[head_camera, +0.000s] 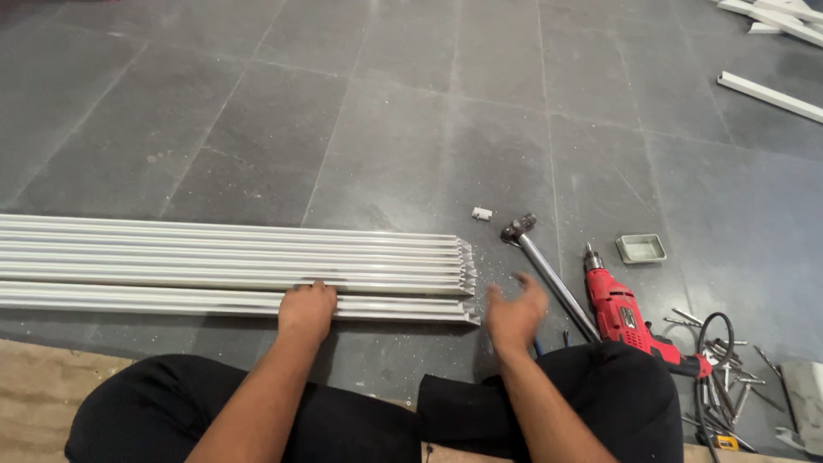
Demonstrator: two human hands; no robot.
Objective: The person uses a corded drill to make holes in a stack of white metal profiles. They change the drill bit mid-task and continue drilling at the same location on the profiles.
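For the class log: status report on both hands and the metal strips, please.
Left hand flat on nearest white metal strip. Right hand open, blurred, beyond strip ends. Hammer, red drill alongside.

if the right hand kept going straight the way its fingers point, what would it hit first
Probably the metal-handled hammer lying on the grey tiled floor. The right hand is blurred, fingers pointing up and slightly right; depth is unclear, so it might pass just left of the hammer's head.
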